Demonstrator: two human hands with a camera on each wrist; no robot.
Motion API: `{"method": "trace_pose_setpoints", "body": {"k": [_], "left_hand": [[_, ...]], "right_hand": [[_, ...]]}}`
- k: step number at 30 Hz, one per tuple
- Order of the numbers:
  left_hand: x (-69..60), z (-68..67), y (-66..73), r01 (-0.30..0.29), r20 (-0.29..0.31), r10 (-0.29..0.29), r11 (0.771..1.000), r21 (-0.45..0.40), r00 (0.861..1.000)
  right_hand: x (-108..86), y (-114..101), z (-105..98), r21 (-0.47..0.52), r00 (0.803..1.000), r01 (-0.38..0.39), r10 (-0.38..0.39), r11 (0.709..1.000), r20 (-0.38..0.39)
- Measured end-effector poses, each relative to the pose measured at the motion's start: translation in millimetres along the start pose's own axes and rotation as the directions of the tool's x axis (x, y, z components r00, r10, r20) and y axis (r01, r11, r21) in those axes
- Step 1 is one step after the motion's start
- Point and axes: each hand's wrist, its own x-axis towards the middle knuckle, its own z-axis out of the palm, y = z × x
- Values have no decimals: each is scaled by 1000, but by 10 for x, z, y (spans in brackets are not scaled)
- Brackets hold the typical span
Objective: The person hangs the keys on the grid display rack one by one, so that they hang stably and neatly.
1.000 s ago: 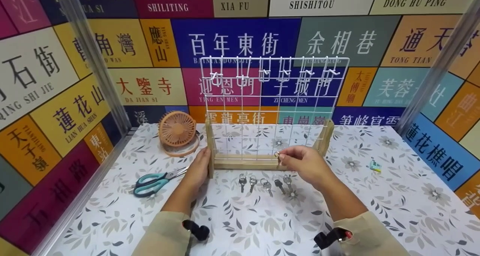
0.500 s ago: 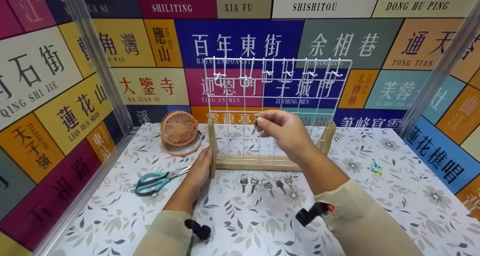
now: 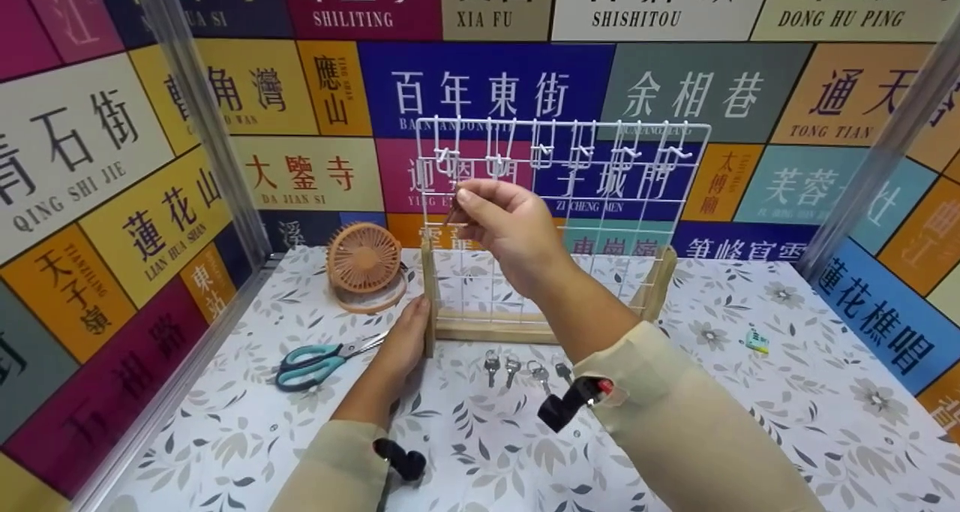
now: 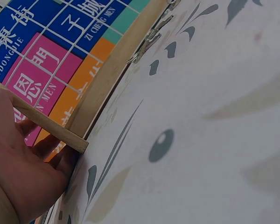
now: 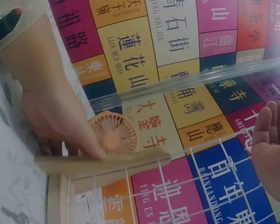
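Right hand point(image 3: 514, 219) raised, a person pinches a small key point(image 3: 452, 212) between thumb and fingertips, the grip closed tight, the key jutting toward 8 o'clock before the grid of a white wire rack point(image 3: 495, 332). The key sits at 6 o'clock from the leftmost of six white hooks point(image 3: 448, 159); whether they touch is unclear. The left hand point(image 3: 407, 334), at the rack's 8 o'clock, holds a wooden upright point(image 3: 428, 287), fingers passing behind it. On the floral tablecloth point(image 3: 225, 422), four ringed keys point(image 3: 491, 367) show at 6 o'clock (one partly hidden by a wrist camera point(image 3: 566, 405)). Teal-handled scissors point(image 3: 309, 367) lie at 8 o'clock, an orange fan point(image 3: 365, 258) stands at 9, and a small green packet point(image 3: 757, 341) lies at 4.
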Motion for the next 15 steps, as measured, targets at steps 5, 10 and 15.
{"method": "trace_pose_setpoints", "body": {"k": [5,10,15], "left_hand": [[4,16,-4,-21,-19,21,1000,6,1000],[5,13,-11,-40,-14,40,999,-10,999],[-1,12,-9,-20,-12,20,1000,-3,1000]], "right_hand": [[75,-52,77,63,1000,-5,7,998,-28],[151,-77,143,109,998,-36,42,993,-49],[198,-67,185,110,997,-53,59,992,-52]]}}
